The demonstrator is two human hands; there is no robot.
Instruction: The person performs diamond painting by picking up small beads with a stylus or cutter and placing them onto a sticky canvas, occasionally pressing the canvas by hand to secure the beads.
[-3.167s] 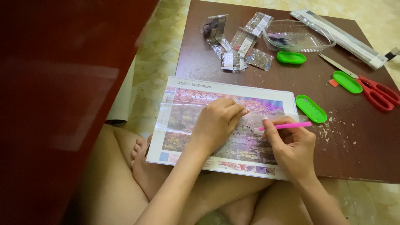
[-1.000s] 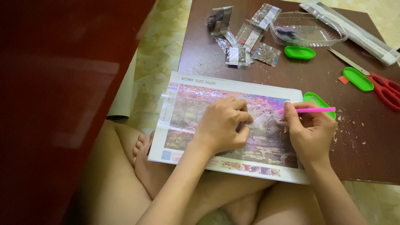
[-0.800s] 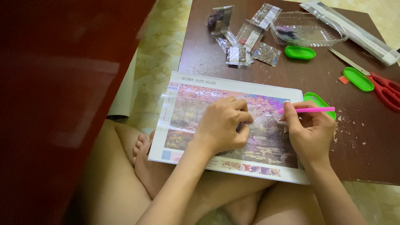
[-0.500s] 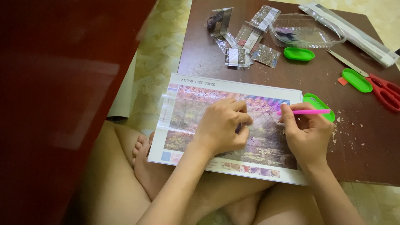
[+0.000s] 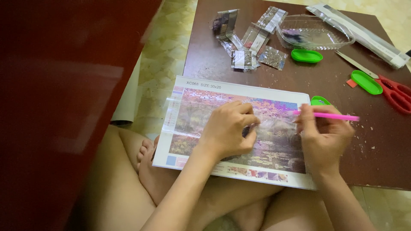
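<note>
Head view: my right hand (image 5: 325,139) pinches one pink pen (image 5: 332,116); left hand (image 5: 227,128), fingers curled, presses the canvas (image 5: 195,111); three green trays (image 5: 306,55).

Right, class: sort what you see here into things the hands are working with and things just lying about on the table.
In use:
left hand, resting on the bead picture sheet
right hand, holding the pink pen
green tray, just beyond the right hand

Lying about:
red scissors
two more green trays
clear plastic dish
small bead packets
</note>
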